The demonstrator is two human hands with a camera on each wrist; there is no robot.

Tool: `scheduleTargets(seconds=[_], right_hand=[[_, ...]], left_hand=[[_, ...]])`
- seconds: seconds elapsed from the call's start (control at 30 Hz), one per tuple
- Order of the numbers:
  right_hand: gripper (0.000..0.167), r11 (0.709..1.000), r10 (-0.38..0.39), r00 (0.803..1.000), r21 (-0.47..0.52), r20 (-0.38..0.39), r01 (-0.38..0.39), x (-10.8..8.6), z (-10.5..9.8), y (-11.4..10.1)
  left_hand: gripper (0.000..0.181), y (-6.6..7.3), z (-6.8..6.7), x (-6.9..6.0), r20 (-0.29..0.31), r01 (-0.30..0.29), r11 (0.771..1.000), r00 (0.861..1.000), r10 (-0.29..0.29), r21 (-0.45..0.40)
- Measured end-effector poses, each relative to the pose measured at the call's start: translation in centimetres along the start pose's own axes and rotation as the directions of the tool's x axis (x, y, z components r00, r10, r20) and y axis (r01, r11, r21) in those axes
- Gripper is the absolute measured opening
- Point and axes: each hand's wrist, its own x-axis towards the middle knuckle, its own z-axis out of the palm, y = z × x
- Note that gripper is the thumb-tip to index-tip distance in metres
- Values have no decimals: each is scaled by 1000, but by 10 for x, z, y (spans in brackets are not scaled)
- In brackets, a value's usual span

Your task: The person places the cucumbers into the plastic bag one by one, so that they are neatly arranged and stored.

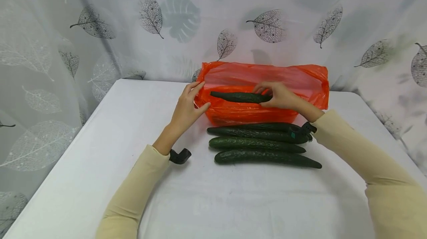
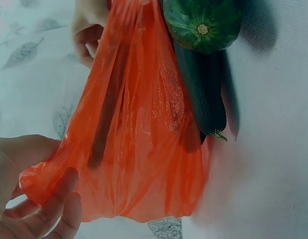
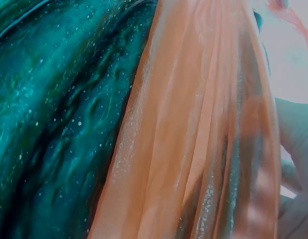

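A red plastic bag (image 1: 247, 115) stands with its mouth open near the back edge of the table. My left hand (image 1: 187, 107) pinches the bag's left rim between thumb and fingers, as the left wrist view shows. In my right hand (image 1: 282, 95) is a dark green cucumber (image 1: 238, 97), gripped by its right end and lying level over the bag's mouth. Through the thin plastic (image 2: 139, 124) its long dark shape shows in the left wrist view. The bag's wall partly covers the right hand (image 3: 298, 144) in the right wrist view.
Several more cucumbers (image 1: 257, 143) lie side by side in front of the bag, the nearest one (image 1: 267, 157) longest. The table (image 1: 213, 202) has a white cover. Behind it hangs a leaf-patterned curtain (image 1: 213, 13).
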Motion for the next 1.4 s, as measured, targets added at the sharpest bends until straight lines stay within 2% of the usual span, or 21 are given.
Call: scheduleTargets(seconds=[0.23, 0.47, 0.77, 1.13, 1.4], right_hand=[[40, 1000, 17, 992, -22, 125, -14, 8, 3, 5], [41, 1000, 22, 980, -25, 197, -18, 18, 8, 9], [39, 999, 53, 968, -4, 246, -54, 25, 16, 13], [35, 999, 38, 953, 3, 300, -40, 25, 26, 17], [33, 998, 38, 945, 33, 325, -52, 25, 25, 19]], left_hand=[[62, -1, 0, -2, 1, 0, 1000, 1000, 0, -3], [62, 0, 1, -3, -9, 2, 1000, 1000, -2, -15], [62, 2, 0, -2, -5, -3, 1000, 1000, 2, -21], [62, 4, -1, 0, -10, -5, 1000, 1000, 5, -20], [62, 5, -2, 0, -13, -4, 1000, 1000, 4, -15]])
